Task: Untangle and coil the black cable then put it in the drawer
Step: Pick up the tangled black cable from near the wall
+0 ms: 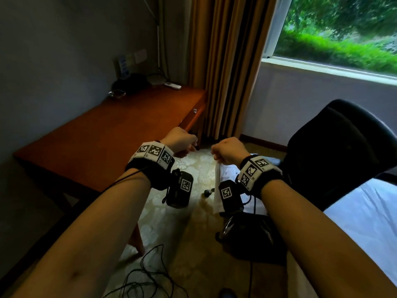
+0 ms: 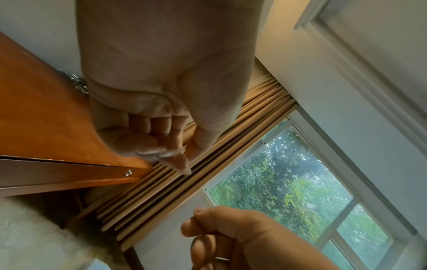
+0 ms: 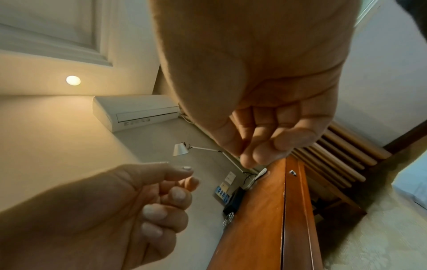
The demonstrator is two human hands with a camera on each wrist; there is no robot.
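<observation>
Hanging black cable [image 1: 148, 276] tangled below both hands, no readable writing

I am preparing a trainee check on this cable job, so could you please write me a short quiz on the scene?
1. True or false: the drawer is open.
2. Where does the tangled cable lie? A) on the desk B) on the floor C) on the bed
3. Fill in: the left hand's fingers are ___ (curled or straight).

Key: 1 false; 2 B; 3 curled.
</observation>
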